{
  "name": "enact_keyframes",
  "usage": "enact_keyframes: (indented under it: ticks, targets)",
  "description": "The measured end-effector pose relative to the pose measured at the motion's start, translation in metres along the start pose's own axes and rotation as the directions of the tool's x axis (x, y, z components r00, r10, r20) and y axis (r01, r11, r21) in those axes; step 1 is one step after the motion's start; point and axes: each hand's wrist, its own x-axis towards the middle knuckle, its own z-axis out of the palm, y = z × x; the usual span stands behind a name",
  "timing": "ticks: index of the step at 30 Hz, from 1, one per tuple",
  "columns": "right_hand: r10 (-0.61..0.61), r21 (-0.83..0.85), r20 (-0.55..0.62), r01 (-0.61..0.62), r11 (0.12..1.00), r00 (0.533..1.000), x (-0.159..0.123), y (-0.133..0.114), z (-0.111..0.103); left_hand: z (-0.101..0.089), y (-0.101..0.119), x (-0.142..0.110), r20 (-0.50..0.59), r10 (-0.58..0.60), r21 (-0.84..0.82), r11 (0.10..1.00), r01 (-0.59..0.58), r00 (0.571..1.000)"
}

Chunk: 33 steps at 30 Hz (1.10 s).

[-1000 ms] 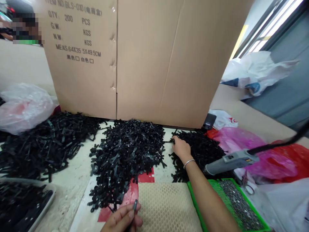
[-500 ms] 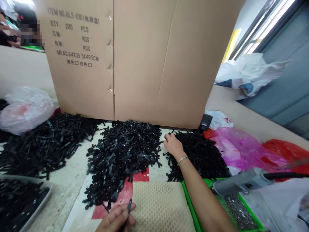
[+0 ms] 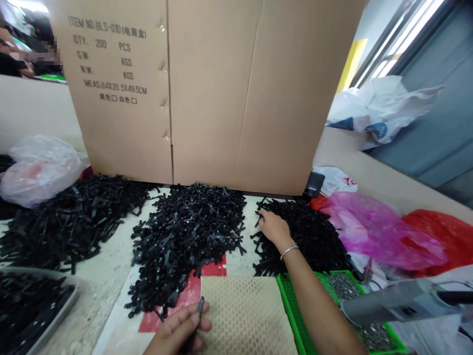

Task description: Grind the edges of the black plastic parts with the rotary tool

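Observation:
My left hand (image 3: 181, 329) is at the bottom, its thumb and fingers closed around a small black strip (image 3: 201, 304) that stands up between them. It lies at the left edge of a beige honeycomb-patterned mat (image 3: 246, 315). Further off, my right hand (image 3: 274, 228), with a bracelet at the wrist, reaches to the left edge of the right pile of black parts (image 3: 310, 231). Its fingers are pinched on a small black piece, mostly hidden. Between the hands and the carton is a larger middle pile of flat black parts (image 3: 192, 227) with small holes.
A tall cardboard carton (image 3: 207, 98) stands behind the piles. To the right are a green basket of small metal parts (image 3: 345, 286), a grey cylindrical tool (image 3: 384, 303) and a pink plastic bag (image 3: 380, 227). On the left, another black pile (image 3: 74, 222) and a tub rim (image 3: 70, 301).
My right hand has shifted slightly right and down at the right pile's edge. My left hand keeps the black strip. The grey tool appears lower and further right, uncovering more metal parts.

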Motion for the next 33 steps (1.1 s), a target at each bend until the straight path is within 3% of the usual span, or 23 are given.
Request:
enact_keyframes:
  ticks: [2,4,5,6,7,9,10,12,14,17,20,33]
  targets:
    - [0.005,0.075,-0.071,0.001,0.997,0.998,-0.009,0.004,-0.014,0.004,0.004,0.001,-0.029,0.026,0.011,1.000,-0.025,0.999]
    - [-0.036,0.339,-0.207,0.106,0.935,0.978,-0.026,0.005,-0.025,0.008,0.009,0.000,-0.048,0.044,0.000,0.999,-0.044,0.998]
    - [-0.060,0.549,-0.294,0.220,0.806,0.954,-0.039,0.003,-0.028,0.011,0.012,0.000,-0.051,0.054,-0.013,0.998,-0.054,0.997]
    - [-0.075,0.736,-0.361,0.333,0.590,0.930,-0.055,-0.002,-0.029,0.014,0.014,-0.001,-0.049,0.066,-0.026,0.997,-0.067,0.997]
    - [-0.052,0.868,-0.375,0.370,0.332,0.926,-0.074,-0.009,-0.028,0.017,0.017,-0.003,-0.043,0.082,-0.038,0.996,-0.084,0.996]
    - [0.007,0.964,-0.248,0.247,-0.100,0.969,-0.117,-0.030,-0.021,0.023,0.021,-0.007,-0.024,0.115,-0.048,0.992,-0.116,0.993]
    - [-0.015,0.956,-0.168,0.160,-0.246,0.986,-0.138,-0.043,-0.016,0.027,0.023,-0.010,-0.007,0.130,-0.048,0.990,-0.130,0.991]
    - [-0.079,0.914,-0.060,0.023,-0.404,0.995,-0.174,-0.069,-0.004,0.033,0.026,-0.016,0.027,0.155,-0.047,0.987,-0.153,0.988]
    - [-0.111,0.896,-0.026,-0.026,-0.443,0.993,-0.197,-0.090,0.010,0.038,0.027,-0.021,0.045,0.177,-0.051,0.983,-0.175,0.983]
    - [-0.037,0.906,-0.064,0.043,-0.420,0.997,-0.209,-0.102,0.027,0.042,0.026,-0.027,0.045,0.191,-0.041,0.981,-0.189,0.981]
    - [0.010,0.918,-0.034,0.035,-0.395,0.999,-0.209,-0.100,0.037,0.043,0.024,-0.032,0.043,0.205,-0.004,0.979,-0.205,0.978]
    - [0.001,0.893,0.075,-0.066,-0.445,0.997,-0.212,-0.098,0.047,0.042,0.012,-0.033,-0.003,0.252,-0.070,0.965,-0.252,0.968]
